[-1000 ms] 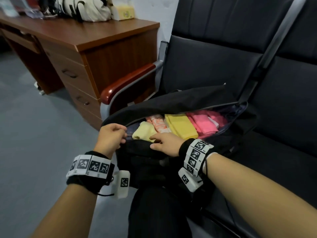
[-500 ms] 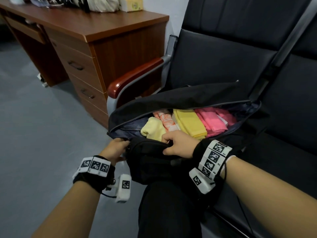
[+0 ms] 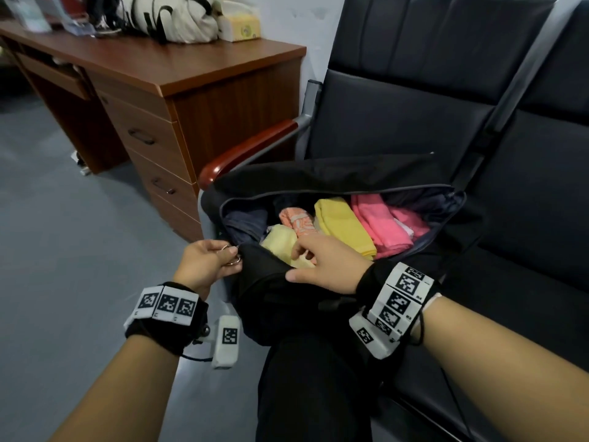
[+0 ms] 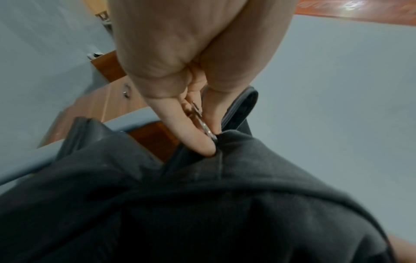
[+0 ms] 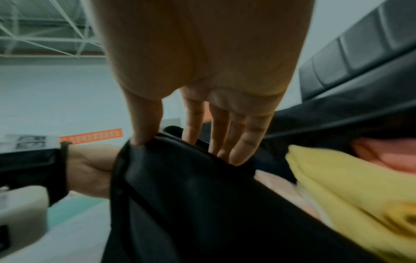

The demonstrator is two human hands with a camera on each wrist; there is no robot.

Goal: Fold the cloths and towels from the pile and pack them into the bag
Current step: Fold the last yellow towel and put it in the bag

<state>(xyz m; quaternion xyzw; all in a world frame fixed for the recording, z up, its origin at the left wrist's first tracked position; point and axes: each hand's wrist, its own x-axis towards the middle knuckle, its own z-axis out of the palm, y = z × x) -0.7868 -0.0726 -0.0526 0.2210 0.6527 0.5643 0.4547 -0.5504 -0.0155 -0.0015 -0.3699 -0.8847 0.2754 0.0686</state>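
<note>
A black bag [image 3: 318, 177] lies unzipped on a black chair seat. Inside it sit folded cloths side by side: a pale yellow one [image 3: 280, 242], an orange patterned one [image 3: 298, 220], a yellow one [image 3: 342, 223] and a pink one [image 3: 385, 224]. My left hand [image 3: 207, 260] is at the bag's left end and pinches the metal zipper pull [image 3: 232, 255] between thumb and forefinger; the left wrist view shows that pull [image 4: 203, 127] against the dark fabric [image 4: 202, 204]. My right hand [image 3: 325, 263] holds the near rim [image 5: 180, 178], thumb [image 5: 144, 128] outside and fingers [image 5: 236, 146] inside, beside the yellow cloth [image 5: 337, 178].
A wooden desk [image 3: 191, 78] with drawers stands at the left, a white bag [image 3: 178, 17] and a tissue box [image 3: 239, 25] on top. The chair's wooden armrest [image 3: 248, 148] is between desk and bag. Another black seat [image 3: 541, 218] adjoins on the right. My black-trousered leg [image 3: 312, 378] is below the bag.
My left hand has shifted from clutching the bag's left end to pinching the zipper pull. The right hand stays on the near rim, which is pulled a little further toward me.
</note>
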